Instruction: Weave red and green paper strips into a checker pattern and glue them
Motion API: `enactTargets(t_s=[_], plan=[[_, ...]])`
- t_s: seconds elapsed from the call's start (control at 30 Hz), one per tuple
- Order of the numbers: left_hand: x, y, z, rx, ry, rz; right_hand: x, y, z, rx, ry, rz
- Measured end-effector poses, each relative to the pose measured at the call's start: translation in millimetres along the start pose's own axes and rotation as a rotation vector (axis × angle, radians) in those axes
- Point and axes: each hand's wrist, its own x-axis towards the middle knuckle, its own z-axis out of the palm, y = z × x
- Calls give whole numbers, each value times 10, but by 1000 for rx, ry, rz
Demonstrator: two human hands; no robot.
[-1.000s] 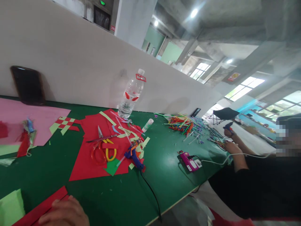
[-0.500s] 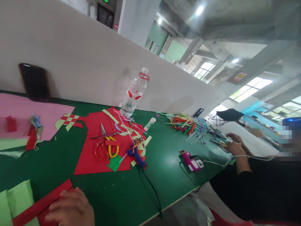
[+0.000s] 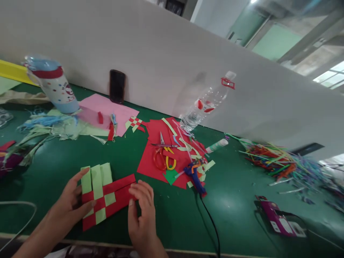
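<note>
A woven piece of red and light-green paper strips [image 3: 105, 195] lies on the green table in front of me, its green ends standing up at the back and its red ends reaching right. My left hand [image 3: 68, 204] grips its left side, thumb on top of the weave and index finger by the green strips. At the right end of the red strips, my right hand [image 3: 143, 211] has bent fingertips on the paper and the thumb at its lower edge. How firmly the right fingers pinch cannot be made out.
Beyond are scissors [image 3: 164, 157] on red paper [image 3: 147, 161], a blue glue gun [image 3: 195, 179] with a cord, a glue stick [image 3: 217, 145] and a water bottle [image 3: 205, 104]. Leftward stand a phone [image 3: 117, 86] and a tumbler [image 3: 57, 86]. Colourful strips [image 3: 276, 159] and a purple device [image 3: 278, 218] lie right.
My view has swung left and down, so the co-worker on the right is out of sight. My left hand has come into view, holding the woven paper; my right hand stays at the red strips.
</note>
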Motion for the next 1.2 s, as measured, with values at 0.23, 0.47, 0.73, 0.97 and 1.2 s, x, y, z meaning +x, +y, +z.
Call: enactTargets(t_s=[0.23,0.47,0.73,0.97,1.2], plan=[[84,-158,-133,13,-83,14,-37,115,-119,-375,-345,-15],[21,-66,-57,-17,-63,33,-54,108,-63,-412,-336,-8],[20,-66,-58,-20,-65,28,-36,44,-90,-322,-239,-53],[50,-64,-104,-65,-86,-13,0,-172,-196,-189,-195,-57],[42,-71,-108,-35,-80,25,-3,-265,-192,-149,-214,-169]])
